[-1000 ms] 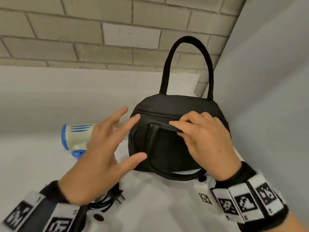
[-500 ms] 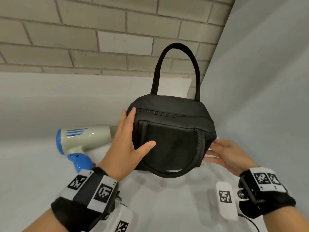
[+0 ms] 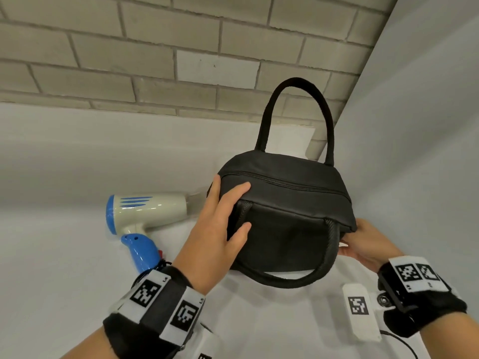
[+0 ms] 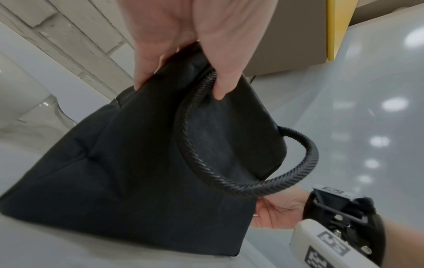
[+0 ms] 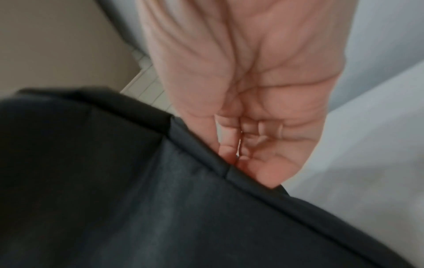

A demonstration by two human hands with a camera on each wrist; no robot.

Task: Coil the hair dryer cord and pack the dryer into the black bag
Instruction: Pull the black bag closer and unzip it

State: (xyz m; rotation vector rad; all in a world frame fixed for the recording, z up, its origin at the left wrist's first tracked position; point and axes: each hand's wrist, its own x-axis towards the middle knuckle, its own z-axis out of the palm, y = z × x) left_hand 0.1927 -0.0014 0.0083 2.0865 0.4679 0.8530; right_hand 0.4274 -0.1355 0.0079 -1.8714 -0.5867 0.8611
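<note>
The black bag [image 3: 290, 218] stands on the white surface with its top zipper [image 3: 290, 182] closed and one handle upright. My left hand [image 3: 239, 206] grips its left end, fingers over the top corner and thumb on the front panel; in the left wrist view the left hand [image 4: 179, 72] pinches that corner beside the fallen front handle [image 4: 229, 181]. At the bag's right end, my right hand [image 3: 360, 239] holds on with fingers curled against the bag's seam [image 5: 229, 172]. The cream and blue hair dryer [image 3: 145, 211] lies left of the bag. Its cord is mostly hidden behind my left wrist.
A brick wall [image 3: 155, 60] runs along the back and a grey panel [image 3: 414, 151] closes the right side, so the bag sits in a corner. The white surface [image 3: 51, 281] stretches to the left and front.
My right hand left the bag's front top edge and went to its right end. My left hand, spread and hovering before, now grips the left end. The dryer has not moved.
</note>
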